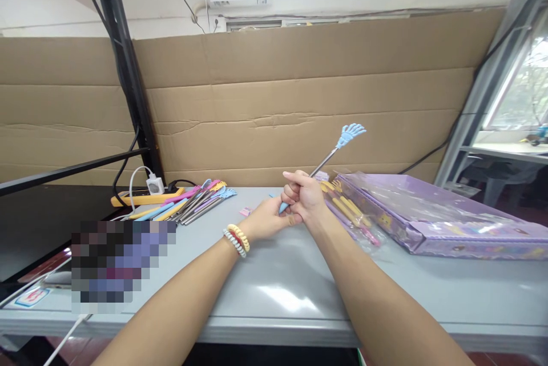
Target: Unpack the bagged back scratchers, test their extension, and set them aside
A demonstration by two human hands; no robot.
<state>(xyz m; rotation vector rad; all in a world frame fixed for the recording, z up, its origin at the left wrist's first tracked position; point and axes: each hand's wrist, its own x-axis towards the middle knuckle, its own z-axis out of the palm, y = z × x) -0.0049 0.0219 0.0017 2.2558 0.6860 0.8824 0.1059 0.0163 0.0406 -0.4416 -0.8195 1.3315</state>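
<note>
Back scratcher (pixel 324 163) slants up, left hand (pixel 266 217) and right hand (pixel 309 197) gripping.

My scratcher (pixel 351 135) is sky blue with a silver rod (pixel 324 162); the box (pixel 466 247) is purple (yellow patches along its side), the desk (pixel 257 286) grey, the cardboard (pixel 299 97) brown.

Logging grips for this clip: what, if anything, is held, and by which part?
A blue back scratcher: the right hand wraps it below the bare metal rod, and the left hand is at the blue handle, its exact grip partly hidden.
</note>
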